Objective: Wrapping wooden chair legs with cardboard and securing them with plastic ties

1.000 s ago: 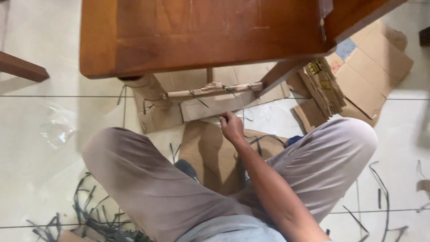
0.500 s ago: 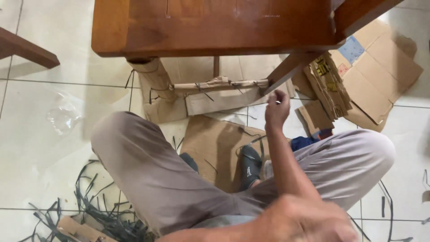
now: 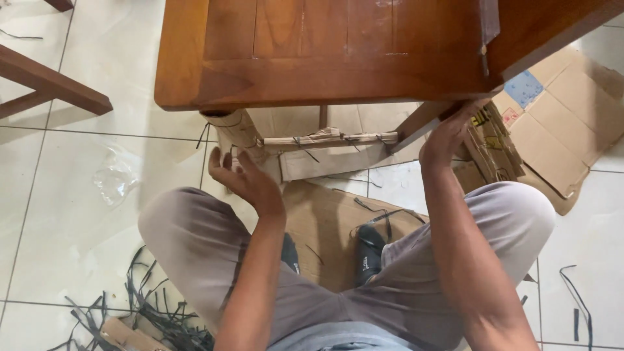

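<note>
I sit on the tiled floor facing a brown wooden piece of furniture (image 3: 325,58). Its left leg (image 3: 235,130) and lower crossbar (image 3: 328,138) are wrapped in cardboard bound with black ties. My left hand (image 3: 244,177) is raised with fingers apart, palm up, just below the wrapped left leg and holding nothing. My right hand (image 3: 445,136) reaches up to the bare right leg (image 3: 419,120), fingers at the underside of the wooden frame. Whether it grips the wood is unclear.
Flattened cardboard boxes (image 3: 552,123) lie to the right, and a cardboard sheet (image 3: 325,221) sits under my legs. Cut black straps (image 3: 153,312) litter the floor at lower left. A clear plastic scrap (image 3: 116,179) lies left. Another wooden frame (image 3: 45,81) stands at upper left.
My left hand has come into view and risen toward the wrapped leg. My right hand moved up and right from the crossbar to the right leg.
</note>
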